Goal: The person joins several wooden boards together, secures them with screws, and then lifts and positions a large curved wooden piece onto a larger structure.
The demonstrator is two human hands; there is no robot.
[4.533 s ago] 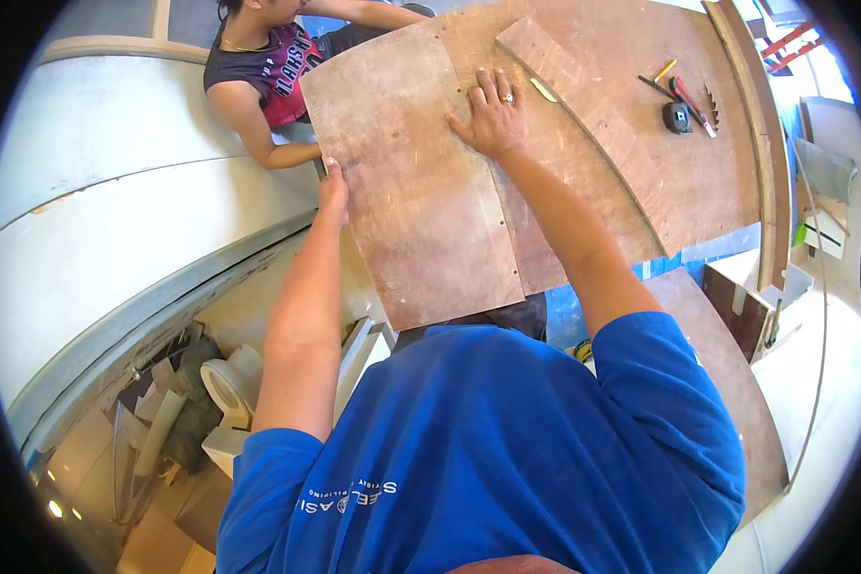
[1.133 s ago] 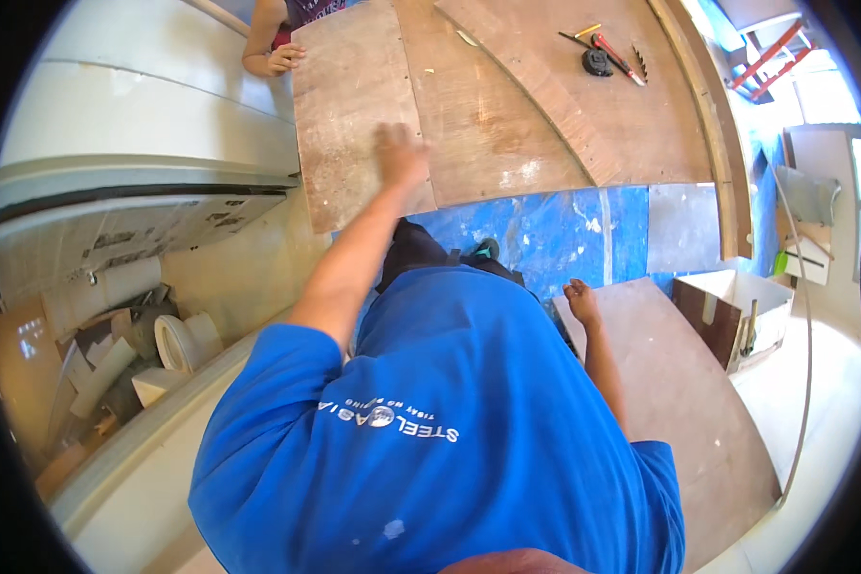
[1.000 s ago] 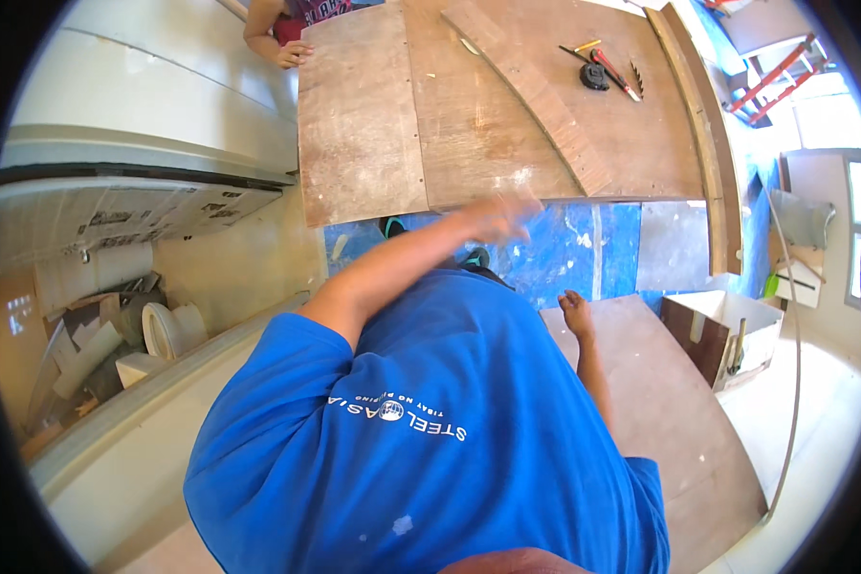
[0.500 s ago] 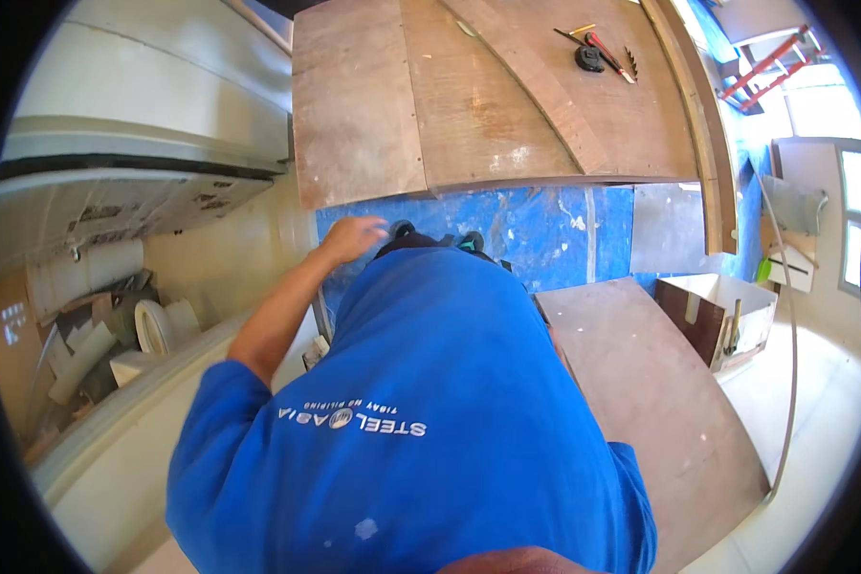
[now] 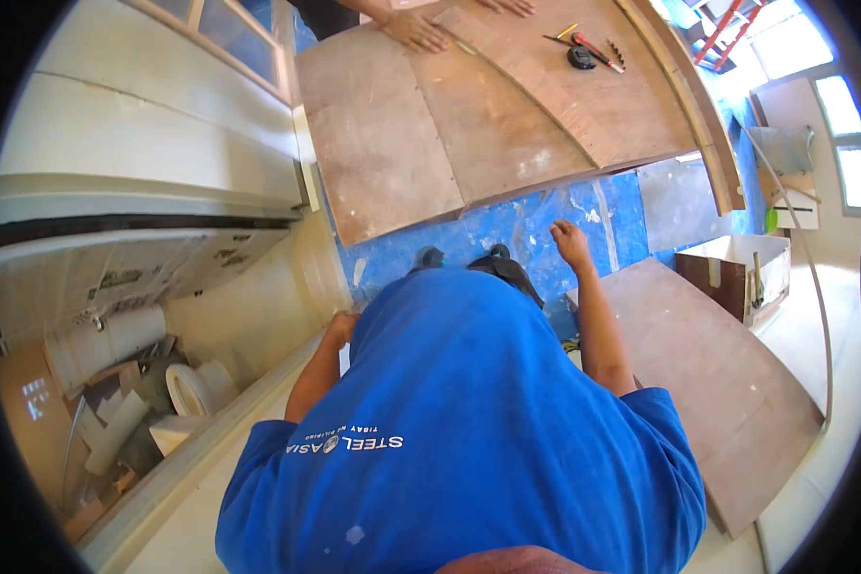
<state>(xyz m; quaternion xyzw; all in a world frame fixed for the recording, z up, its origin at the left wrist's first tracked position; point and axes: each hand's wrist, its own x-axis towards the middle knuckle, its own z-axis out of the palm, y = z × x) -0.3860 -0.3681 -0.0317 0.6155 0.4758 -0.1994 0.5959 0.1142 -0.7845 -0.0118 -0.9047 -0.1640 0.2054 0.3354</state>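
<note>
Both my arms hang beside my blue shirt (image 5: pixel 469 411). My right hand (image 5: pixel 570 243) is off to the right above the blue floor sheet (image 5: pixel 517 230), fingers curled in, with nothing seen in them. My left hand (image 5: pixel 342 327) is low at my left side; the shirt's edge hides its fingers. Ahead lies a wide plywood top (image 5: pixel 507 124) with a narrow wooden strip (image 5: pixel 536 86) lying across it. Another person's hand (image 5: pixel 416 31) lies flat on the wood near the strip, and a second hand (image 5: pixel 507 6) rests at the far edge.
On the plywood are a black tape measure (image 5: pixel 581 58), a red-handled tool (image 5: pixel 598 50), a pencil (image 5: pixel 566 32) and a drill bit (image 5: pixel 617 52). A loose plywood sheet (image 5: pixel 708 373) lies to my right, beside an open box (image 5: pixel 732 277). Cabinets (image 5: pixel 153 124) stand left, near stored scraps (image 5: pixel 124 411).
My view has turned slightly. My left hand has dropped back to my side, and my right hand has come into view. The other person's hands now show on the plywood.
</note>
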